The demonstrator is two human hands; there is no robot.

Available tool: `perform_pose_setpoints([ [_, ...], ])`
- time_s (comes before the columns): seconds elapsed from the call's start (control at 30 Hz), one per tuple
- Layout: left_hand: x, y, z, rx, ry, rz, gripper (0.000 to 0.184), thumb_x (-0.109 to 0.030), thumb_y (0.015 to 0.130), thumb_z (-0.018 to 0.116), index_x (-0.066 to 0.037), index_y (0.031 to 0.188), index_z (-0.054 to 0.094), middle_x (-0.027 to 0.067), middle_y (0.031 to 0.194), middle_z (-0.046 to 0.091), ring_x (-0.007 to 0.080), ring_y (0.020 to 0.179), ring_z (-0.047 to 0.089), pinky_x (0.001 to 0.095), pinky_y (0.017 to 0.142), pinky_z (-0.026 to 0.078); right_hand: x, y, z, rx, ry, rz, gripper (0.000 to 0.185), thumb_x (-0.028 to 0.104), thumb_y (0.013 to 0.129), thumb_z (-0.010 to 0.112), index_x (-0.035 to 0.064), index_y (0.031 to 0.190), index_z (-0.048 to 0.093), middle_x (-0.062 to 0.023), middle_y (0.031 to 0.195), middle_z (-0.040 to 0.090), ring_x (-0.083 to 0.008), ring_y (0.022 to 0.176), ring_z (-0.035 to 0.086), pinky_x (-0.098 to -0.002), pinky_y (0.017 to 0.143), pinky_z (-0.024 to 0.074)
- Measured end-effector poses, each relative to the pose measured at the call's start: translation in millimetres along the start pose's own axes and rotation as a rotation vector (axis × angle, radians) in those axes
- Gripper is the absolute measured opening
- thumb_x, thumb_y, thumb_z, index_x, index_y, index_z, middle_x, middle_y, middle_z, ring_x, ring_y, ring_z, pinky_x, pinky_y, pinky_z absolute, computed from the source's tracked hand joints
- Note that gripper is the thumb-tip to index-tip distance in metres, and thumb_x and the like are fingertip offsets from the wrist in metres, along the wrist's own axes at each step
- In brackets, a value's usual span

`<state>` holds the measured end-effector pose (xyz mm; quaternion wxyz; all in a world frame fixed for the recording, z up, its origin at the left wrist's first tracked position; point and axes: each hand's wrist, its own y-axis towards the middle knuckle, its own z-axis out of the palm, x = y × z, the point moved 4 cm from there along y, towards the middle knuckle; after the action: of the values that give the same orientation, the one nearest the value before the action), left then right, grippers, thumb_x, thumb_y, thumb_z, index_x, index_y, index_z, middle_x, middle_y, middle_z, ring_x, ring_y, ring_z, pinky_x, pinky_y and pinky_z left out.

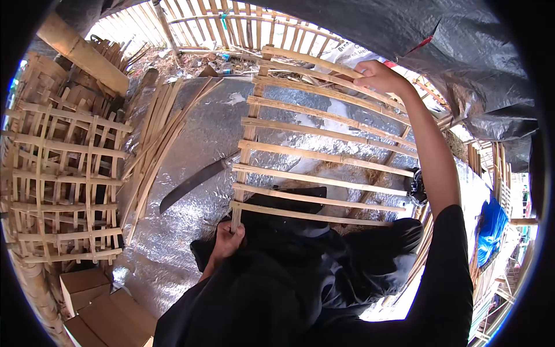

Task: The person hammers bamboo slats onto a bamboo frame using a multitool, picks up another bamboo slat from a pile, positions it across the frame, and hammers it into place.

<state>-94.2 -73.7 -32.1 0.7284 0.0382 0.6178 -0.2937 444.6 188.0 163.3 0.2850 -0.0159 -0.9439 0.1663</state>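
So yeah, the bamboo slat panel (329, 157) is up over the black-clad lap (364, 260). Left hand (226, 240): fingers pinching the near end of its crosspiece. Right hand (378, 77): fingers curled over the far slat. Machete (191, 188) lies on the silver sheet (202, 139), left of the panel. Cardboard box (113, 318) sits lower left, can't tell what's in it.

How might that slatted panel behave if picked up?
The slatted panel is probably light for its size: thin slats, wide gaps. It may flex, since the slats are long and slender. Being broad, it might twist one-handed.
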Motion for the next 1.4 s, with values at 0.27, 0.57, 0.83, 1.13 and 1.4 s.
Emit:
perform_pose_setpoints([
  [0.27, 3.3, 9.0, 0.5, -0.129, -0.109, -0.068, 0.056, -0.048, 0.107, 0.059, -0.011, 0.068, 0.045, -0.0025, 0.054, 0.042, 0.0090, 0.044, 0.045, 0.0299, 0.043, 0.042, 10.8, -39.0, 71.3, -0.559, -0.258, -0.134, 0.065, 0.055, 0.098, 0.066, 0.0149, 0.148, 0.053, -0.0194, 0.150, 0.055, -0.0408, 0.142, 0.046, -0.0590, 0.118, 0.0343],
  [0.57, -15.5, 50.3, 6.2, -0.395, 0.203, -0.199, 0.049, -0.048, 0.105, 0.063, -0.010, 0.075, 0.056, -0.0031, 0.058, 0.047, 0.0090, 0.046, 0.047, 0.0295, 0.044, 0.043, 18.1, -108.7, 224.9, -0.129, -0.179, -0.084, 0.065, 0.054, 0.104, 0.056, 0.0085, 0.149, 0.051, -0.0208, 0.157, 0.047, -0.0454, 0.145, 0.041, -0.0635, 0.118, 0.0303],
  [0.83, -28.5, 39.1, 9.0, -0.338, 0.129, -0.228, 0.043, -0.046, 0.103, 0.068, -0.004, 0.096, 0.061, 0.0007, 0.077, 0.059, 0.0096, 0.061, 0.058, 0.0279, 0.054, 0.046, 76.1, -154.8, 256.0, -0.535, -0.190, -0.248, 0.061, 0.038, 0.099, 0.069, 0.0047, 0.146, 0.049, -0.0208, 0.153, 0.045, -0.0478, 0.141, 0.041, -0.0625, 0.112, 0.0351],
  [1.13, -51.9, 33.3, -3.2, -0.359, 0.222, -0.158, 0.055, -0.038, 0.102, 0.072, 0.006, 0.128, 0.053, 0.0092, 0.101, 0.064, 0.0146, 0.077, 0.068, 0.0292, 0.061, 0.054, 72.7, -208.6, 343.9, -0.430, -0.043, -0.295, 0.064, 0.029, 0.088, 0.080, 0.0065, 0.142, 0.055, -0.0180, 0.153, 0.044, -0.0426, 0.134, 0.046, -0.0564, 0.105, 0.0415],
  [1.4, -93.8, 55.7, -90.1, -0.477, 0.514, -0.093, 0.036, -0.032, 0.103, 0.061, -0.001, 0.088, 0.071, 0.0092, 0.080, 0.071, 0.0169, 0.077, 0.072, 0.0314, 0.063, 0.053, 72.7, -198.3, 341.8, -0.511, 0.062, -0.285, 0.045, 0.024, 0.083, 0.082, 0.0064, 0.121, 0.065, -0.0145, 0.114, 0.064, -0.0374, 0.105, 0.060, -0.0513, 0.092, 0.0477],
])
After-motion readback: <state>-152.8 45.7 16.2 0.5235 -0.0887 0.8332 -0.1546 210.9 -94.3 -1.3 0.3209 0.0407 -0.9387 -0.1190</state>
